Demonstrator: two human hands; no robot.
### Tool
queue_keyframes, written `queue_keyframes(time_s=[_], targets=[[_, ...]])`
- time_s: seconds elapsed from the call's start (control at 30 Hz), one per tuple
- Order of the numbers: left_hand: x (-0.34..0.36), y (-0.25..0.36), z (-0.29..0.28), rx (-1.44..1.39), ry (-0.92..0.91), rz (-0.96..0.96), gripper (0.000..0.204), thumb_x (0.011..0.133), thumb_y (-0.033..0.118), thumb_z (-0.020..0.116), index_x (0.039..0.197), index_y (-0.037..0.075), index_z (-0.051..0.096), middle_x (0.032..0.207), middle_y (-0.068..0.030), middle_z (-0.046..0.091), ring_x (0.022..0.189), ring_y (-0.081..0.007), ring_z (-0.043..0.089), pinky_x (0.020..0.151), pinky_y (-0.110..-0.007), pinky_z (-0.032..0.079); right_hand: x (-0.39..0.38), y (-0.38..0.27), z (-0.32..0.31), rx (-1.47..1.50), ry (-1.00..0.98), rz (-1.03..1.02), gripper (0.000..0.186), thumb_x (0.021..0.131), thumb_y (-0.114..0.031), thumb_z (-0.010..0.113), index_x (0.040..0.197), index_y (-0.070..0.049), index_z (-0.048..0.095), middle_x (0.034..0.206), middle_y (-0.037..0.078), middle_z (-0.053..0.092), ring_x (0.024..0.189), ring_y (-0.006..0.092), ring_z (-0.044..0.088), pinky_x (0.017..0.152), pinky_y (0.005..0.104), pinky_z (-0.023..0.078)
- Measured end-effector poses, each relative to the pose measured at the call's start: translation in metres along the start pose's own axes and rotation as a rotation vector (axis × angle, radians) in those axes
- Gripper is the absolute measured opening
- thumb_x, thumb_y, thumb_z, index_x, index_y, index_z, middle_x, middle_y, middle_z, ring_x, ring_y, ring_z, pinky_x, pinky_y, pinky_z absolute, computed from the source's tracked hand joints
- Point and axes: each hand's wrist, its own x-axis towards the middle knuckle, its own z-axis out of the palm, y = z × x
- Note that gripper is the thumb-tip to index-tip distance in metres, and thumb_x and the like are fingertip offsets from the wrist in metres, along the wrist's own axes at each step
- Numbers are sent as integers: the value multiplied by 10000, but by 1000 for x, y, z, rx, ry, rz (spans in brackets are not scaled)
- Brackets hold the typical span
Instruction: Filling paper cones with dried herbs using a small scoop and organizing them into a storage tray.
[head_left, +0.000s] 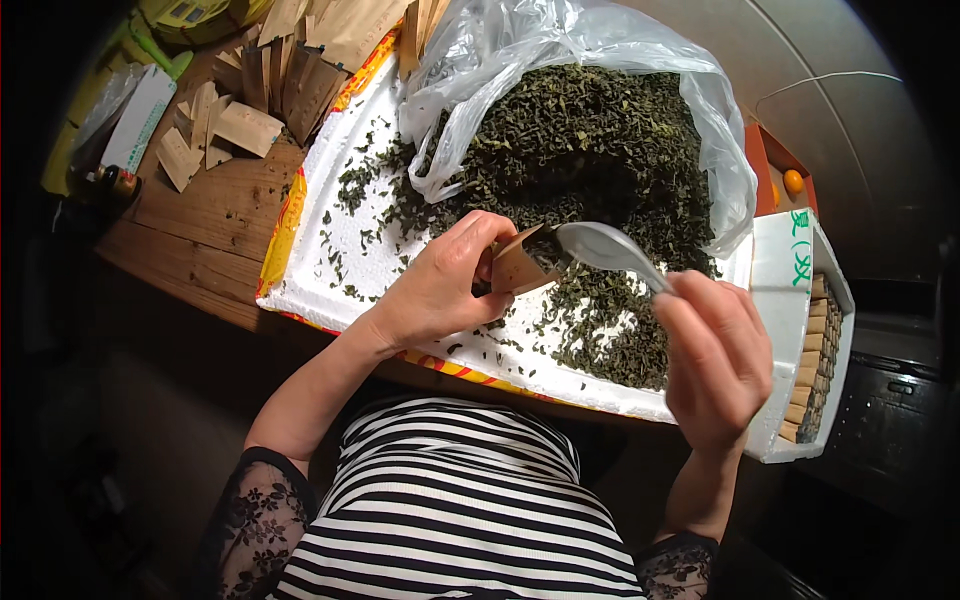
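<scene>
My left hand (440, 280) grips a small brown paper packet (518, 266), its mouth spread and turned to the right. Between the fingers of my right hand (718, 360) is the handle of a grey spoon (605, 245). The spoon's bowl lies at the packet's mouth, with dark leaves showing there; how full the packet is cannot be seen. Behind both hands, dark dried tea leaves (600, 120) fill an open clear plastic bag (722, 130). More leaves are scattered over the white foam tray (300, 280) beneath.
Flat brown packets (248, 128) lie loosely heaped on the wooden table (170, 245) at the far left. At right, a white foam box (778, 335) holds rows of brown packets (815, 350). Behind it, small orange fruits (793, 181) sit in a reddish box (762, 160).
</scene>
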Motion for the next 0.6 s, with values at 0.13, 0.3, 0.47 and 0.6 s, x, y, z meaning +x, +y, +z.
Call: queue_keyframes(time_s=[0.13,0.3,0.47,0.6], targets=[[0,8,-2,-22,8,-38,484,755,-19,740,1186,15,523,1032,-83,544,809,-159,601,753,-287,531,-38,14,6,130,65,396,158,838,115,670,971,31,657,903,162,680,755,274,658,677,322,529],[2,7,-2,-165,-84,-69,671,751,-27,790,1351,-3,490,1249,-97,545,1023,-169,633,893,-300,551,-107,35,33,435,60,831,113,876,76,663,975,23,671,911,90,683,770,128,623,674,254,498],[9,11,5,-200,-141,-23,716,752,14,809,1371,0,449,964,-67,611,834,-156,624,809,-301,536,-113,42,40,388,-90,764,223,845,115,654,1036,2,679,1102,105,658,944,176,656,762,258,523],[18,15,14,-216,-179,-13,680,764,10,782,1366,2,467,943,-50,596,835,-141,621,809,-298,531,-82,30,19,436,41,524,316,810,153,669,1081,-8,679,1125,133,657,981,239,666,800,294,535]])
